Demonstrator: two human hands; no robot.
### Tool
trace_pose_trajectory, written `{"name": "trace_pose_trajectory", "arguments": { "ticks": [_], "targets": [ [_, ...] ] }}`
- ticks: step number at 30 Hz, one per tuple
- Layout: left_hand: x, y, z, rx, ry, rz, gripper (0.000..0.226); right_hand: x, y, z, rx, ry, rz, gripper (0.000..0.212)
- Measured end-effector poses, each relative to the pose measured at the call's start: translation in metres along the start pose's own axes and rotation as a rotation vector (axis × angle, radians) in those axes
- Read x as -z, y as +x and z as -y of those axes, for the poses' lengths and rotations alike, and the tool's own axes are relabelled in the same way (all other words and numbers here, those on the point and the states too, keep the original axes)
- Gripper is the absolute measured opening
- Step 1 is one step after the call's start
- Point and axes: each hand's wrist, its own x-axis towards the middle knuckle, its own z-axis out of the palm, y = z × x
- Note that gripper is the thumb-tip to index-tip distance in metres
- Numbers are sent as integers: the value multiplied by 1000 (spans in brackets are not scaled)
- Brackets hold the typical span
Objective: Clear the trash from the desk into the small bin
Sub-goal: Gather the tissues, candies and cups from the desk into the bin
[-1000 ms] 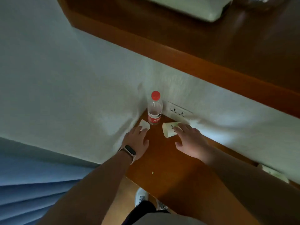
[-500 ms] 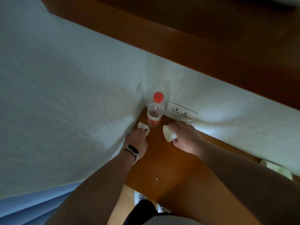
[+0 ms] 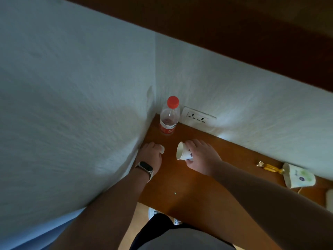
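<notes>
Head view: right hand closed around paper cup, cup on its side, mouth facing left, just off or on the bench, can't tell which. Left hand pinches a white scrap at its fingertips. Bottle stands upright in the corner, just beyond both hands, left slightly nearer. No bin in view.

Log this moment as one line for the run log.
left hand: grips crumpled tissue | right hand: holds paper cup | bottle: upright in corner | bin: unseen
</notes>
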Motion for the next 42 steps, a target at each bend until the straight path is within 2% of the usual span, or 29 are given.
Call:
{"name": "trace_pose_trajectory", "arguments": {
  "ticks": [10,16,22,27,33,42],
  "targets": [
    [29,-28,-34,-139,-91,-73,21,19,-44,6,-177,89,-4,70],
    [44,-30,-62,-285,-147,-81,20,35,-83,3,-290,124,-101,70],
    [41,-37,-96,-449,-139,-49,20,39,-130,2,-432,192,-224,63],
    [37,-51,-131,-527,-112,8,22,37,-178,-5,-544,227,-313,49],
    [38,-72,-173,-622,-90,-4,21,33,-234,-22,-650,274,-406,44],
    [19,-128,-277,-711,-85,-16,21,33,-346,-66,-744,319,-512,37]
  ]
}}
